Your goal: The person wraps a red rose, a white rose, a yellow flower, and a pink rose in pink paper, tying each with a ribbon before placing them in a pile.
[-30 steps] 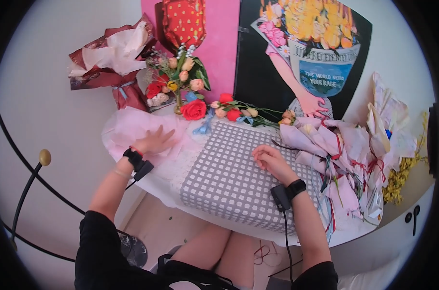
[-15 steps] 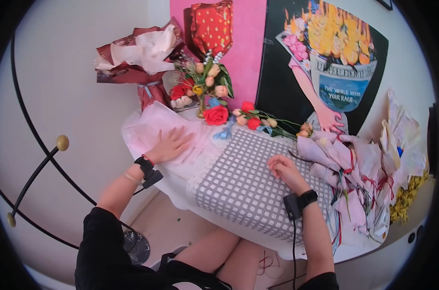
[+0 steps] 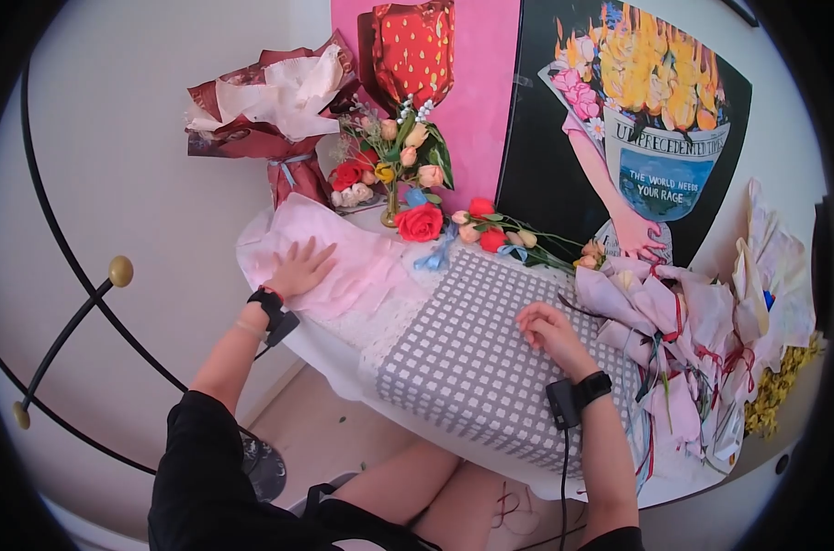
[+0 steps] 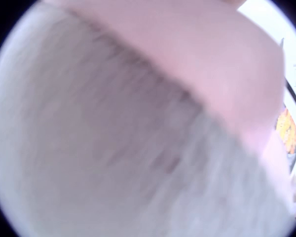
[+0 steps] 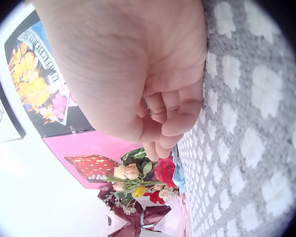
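My left hand (image 3: 298,272) lies flat with fingers spread on a crumpled pink wrapping sheet (image 3: 366,274) at the table's left. A blurred pale surface (image 4: 89,148) fills most of the left wrist view, with the hand's skin across the top. On the grey-and-white patterned cloth (image 3: 463,367) rests my right hand (image 3: 557,336), its side down. Its fingers hang loosely curled and hold nothing, as the right wrist view shows too. Past the pink sheet stands a small vase (image 3: 390,213) of mixed flowers, with a red rose (image 3: 419,222) beside it.
A maroon-wrapped bouquet (image 3: 299,179) stands at the back left. Loose roses (image 3: 492,241) lie along the back edge, below a painted black board (image 3: 550,138). Several pink-wrapped bundles (image 3: 651,303) with red ribbons crowd the right side. A black metal frame (image 3: 77,321) curves at far left.
The head view has swung left, so the scene sits further right and lower. My left hand has come down onto the pink sheet and slid left over it. The right hand stays on the cloth.
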Available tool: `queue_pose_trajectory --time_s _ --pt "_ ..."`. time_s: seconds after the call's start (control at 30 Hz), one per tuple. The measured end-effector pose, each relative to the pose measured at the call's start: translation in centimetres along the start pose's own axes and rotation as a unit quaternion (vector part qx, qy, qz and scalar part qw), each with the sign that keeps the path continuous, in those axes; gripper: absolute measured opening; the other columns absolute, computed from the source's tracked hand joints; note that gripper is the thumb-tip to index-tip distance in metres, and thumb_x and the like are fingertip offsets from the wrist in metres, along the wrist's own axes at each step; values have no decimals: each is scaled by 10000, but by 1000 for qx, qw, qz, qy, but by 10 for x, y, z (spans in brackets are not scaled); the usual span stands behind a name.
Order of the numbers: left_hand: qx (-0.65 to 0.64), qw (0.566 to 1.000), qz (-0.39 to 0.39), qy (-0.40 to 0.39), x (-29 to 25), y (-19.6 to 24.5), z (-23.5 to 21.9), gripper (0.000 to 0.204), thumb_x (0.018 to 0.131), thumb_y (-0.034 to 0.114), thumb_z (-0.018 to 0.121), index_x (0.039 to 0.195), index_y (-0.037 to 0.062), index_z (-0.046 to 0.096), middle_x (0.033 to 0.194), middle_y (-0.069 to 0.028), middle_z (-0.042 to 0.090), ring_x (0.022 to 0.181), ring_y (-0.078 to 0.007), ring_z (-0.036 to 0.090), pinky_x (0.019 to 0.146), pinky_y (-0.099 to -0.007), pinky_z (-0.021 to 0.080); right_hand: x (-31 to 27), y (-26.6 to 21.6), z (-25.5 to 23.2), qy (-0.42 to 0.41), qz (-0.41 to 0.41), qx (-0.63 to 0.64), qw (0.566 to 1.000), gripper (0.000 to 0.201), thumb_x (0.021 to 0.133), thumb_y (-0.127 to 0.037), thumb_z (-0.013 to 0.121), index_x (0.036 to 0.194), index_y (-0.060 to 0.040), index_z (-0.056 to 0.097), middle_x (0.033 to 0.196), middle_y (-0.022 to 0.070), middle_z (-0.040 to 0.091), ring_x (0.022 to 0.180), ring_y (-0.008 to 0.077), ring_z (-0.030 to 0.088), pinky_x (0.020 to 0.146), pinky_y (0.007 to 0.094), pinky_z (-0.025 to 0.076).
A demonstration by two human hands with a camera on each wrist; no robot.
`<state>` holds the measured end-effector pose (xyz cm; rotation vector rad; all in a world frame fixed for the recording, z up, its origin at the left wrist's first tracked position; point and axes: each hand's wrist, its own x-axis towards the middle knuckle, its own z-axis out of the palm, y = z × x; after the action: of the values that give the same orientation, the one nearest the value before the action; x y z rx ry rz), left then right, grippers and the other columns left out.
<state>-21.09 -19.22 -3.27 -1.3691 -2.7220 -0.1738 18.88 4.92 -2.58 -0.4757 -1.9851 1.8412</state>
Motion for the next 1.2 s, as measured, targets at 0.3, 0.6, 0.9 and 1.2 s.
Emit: queue_pose_trajectory --time_s 0.3,0.6,0.9,1.2 --pt "-344 868 334 132 21 132 -76 396 937 305 349 1162 16 499 1147 -153 519 1078 -271 468 913 -368 362 2 -2 4 15 5 6 1000 182 807 -10 422 926 -32 558 768 -2 549 579 46 481 483 173 379" --pt "-475 712 385 -346 47 317 -12 325 951 337 363 941 61 534 832 -17 549 781 -89 529 704 -235 443 0 9 -8 23 -33 122 992 124 822 -55 461 893 -33 561 742 20 533 569 78 470 487 198 363" --pt "-689 596 226 -345 40 328 19 188 933 268 443 918 89 499 817 17 497 695 -51 495 582 -191 414 7 14 -10 14 -49 117 992 128 817 -52 456 883 -52 566 732 -9 530 590 52 489 495 175 373" --pt "-685 623 242 -289 38 326 27 206 928 271 457 951 77 522 832 17 501 731 -46 478 612 -190 409 5 10 -9 11 -37 97 995 142 833 -54 434 888 -48 565 734 -9 526 594 51 484 495 174 381"
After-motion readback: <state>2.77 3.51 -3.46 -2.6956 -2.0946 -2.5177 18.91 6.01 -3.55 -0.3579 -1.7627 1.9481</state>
